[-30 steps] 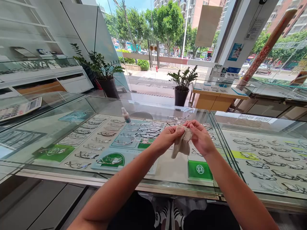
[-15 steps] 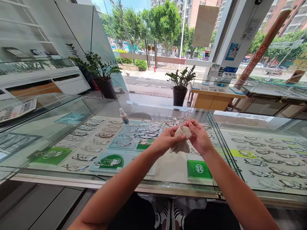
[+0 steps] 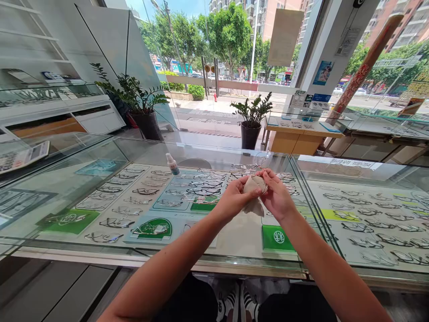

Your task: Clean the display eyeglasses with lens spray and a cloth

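Note:
A beige cleaning cloth [image 3: 254, 205] is bunched between my two hands above the glass counter. My left hand [image 3: 236, 197] is closed on it, thumb across the front and fingers behind. My right hand [image 3: 276, 194] pinches at the cloth's right edge, where a thin curved rim shows, seemingly of eyeglasses [image 3: 266, 189] mostly hidden by cloth and fingers. A loose corner of the cloth hangs below my left thumb. Farther left, a small white spray bottle [image 3: 172, 164] stands upright on the counter top, apart from both hands.
Below my hands is a glass display counter [image 3: 234, 257] with rows of spectacle frames [image 3: 204, 185] inside. Green brand blocks [image 3: 279, 238] lie among them. Another glass case [image 3: 378, 179] adjoins at right. Potted plants [image 3: 250, 129] stand beyond, before the window.
My hands stay together and shift only slightly. The cloth's hanging corner has swung a little and is more folded around the held part. The bottle has not moved.

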Demonstrator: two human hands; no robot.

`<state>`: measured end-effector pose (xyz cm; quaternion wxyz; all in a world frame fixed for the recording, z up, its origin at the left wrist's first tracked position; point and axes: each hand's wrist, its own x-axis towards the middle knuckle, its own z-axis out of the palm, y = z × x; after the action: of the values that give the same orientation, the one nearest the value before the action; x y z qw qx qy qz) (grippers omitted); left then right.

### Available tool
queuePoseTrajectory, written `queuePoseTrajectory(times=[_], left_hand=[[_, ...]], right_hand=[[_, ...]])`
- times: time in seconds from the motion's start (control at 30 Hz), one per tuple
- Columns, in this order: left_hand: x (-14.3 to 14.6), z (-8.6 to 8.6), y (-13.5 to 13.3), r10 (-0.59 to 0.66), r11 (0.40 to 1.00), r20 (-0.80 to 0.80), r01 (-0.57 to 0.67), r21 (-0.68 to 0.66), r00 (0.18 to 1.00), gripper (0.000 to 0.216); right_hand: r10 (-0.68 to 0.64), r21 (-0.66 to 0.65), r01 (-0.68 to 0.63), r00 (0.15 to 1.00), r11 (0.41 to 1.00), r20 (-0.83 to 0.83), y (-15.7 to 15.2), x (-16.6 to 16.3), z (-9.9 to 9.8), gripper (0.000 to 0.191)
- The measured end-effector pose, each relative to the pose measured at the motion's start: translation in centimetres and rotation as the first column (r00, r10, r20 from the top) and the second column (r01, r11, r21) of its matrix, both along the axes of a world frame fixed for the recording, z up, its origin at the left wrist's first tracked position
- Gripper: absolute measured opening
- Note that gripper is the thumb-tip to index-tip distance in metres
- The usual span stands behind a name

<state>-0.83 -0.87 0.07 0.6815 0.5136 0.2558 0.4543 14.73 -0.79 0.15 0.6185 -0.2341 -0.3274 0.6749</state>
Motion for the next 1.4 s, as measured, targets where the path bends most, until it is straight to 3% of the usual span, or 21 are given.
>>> queuePoseTrajectory(times=[0.4,0.6,1.03,1.27,1.4], left_hand=[[0.42,-0.15,-0.17,0.095,0.994,-0.008,-0.094,0.062,0.995,0.054],[0.33,-0.04,-0.19,0.102,0.994,-0.030,-0.100,0.053,0.994,0.054],[0.47,0.27,0.04,0.287,0.953,-0.015,-0.285,0.100,0.958,0.058],[0.30,0.02,0.06,0.228,0.970,-0.058,-0.222,0.104,0.972,0.058],[-0.12,-0.01,0.38,0.196,0.973,-0.092,-0.182,0.142,0.976,0.055]], right_hand=[[0.029,-0.011,-0.029,0.998,1.000,0.046,-0.36,-0.33,-0.05,0.025],[0.029,0.057,-0.036,0.992,0.998,0.121,-0.56,-0.26,0.18,0.023],[-0.121,0.243,0.053,0.955,0.968,0.272,-0.56,-0.52,-0.04,0.016],[-0.071,0.162,0.034,0.970,0.986,0.231,-0.59,-0.27,0.37,0.023],[-0.108,0.122,0.083,0.971,0.989,0.213,-0.22,0.09,0.57,0.026]])
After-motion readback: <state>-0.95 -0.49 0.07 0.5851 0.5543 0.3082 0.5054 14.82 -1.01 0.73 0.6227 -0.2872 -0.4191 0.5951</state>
